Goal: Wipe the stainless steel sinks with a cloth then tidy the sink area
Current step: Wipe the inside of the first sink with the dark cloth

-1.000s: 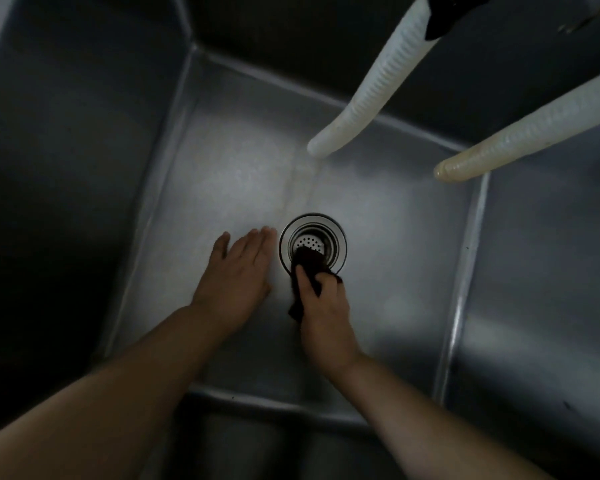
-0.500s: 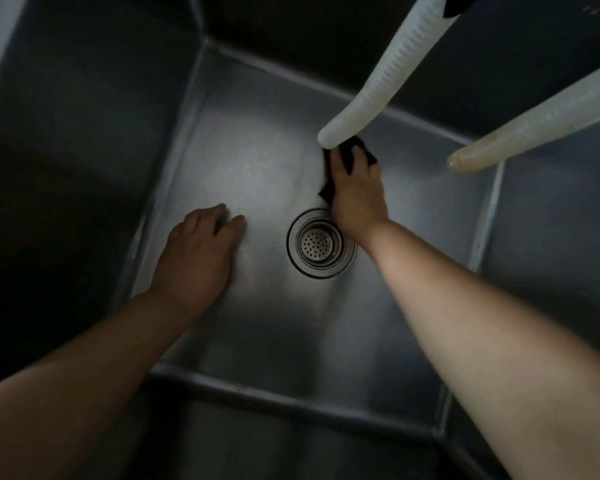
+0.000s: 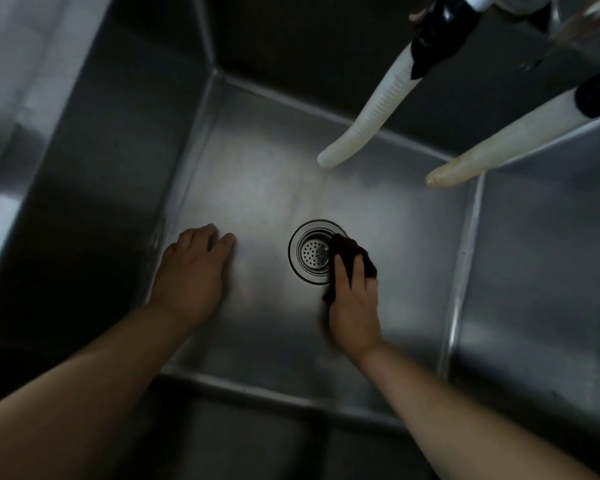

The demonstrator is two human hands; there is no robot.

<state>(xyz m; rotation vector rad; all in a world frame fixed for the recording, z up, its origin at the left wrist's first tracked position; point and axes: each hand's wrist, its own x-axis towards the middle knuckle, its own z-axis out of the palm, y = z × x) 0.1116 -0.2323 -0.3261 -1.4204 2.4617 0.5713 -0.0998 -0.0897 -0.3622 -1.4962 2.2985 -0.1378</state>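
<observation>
Dark cloth point(image 3: 352, 259) sits pressed under my right hand point(image 3: 355, 306) at the drain point(image 3: 312, 251) rim, left hand point(image 3: 193, 271) flat on the sink point(image 3: 257, 188) floor — a loose corner could snag the strainer.

Two hoses point(image 3: 371, 112) point(image 3: 492, 150) (both white), one drain point(image 3: 313, 251), one cloth point(image 3: 350, 254), two hands point(image 3: 191, 271) point(image 3: 354, 303).
</observation>
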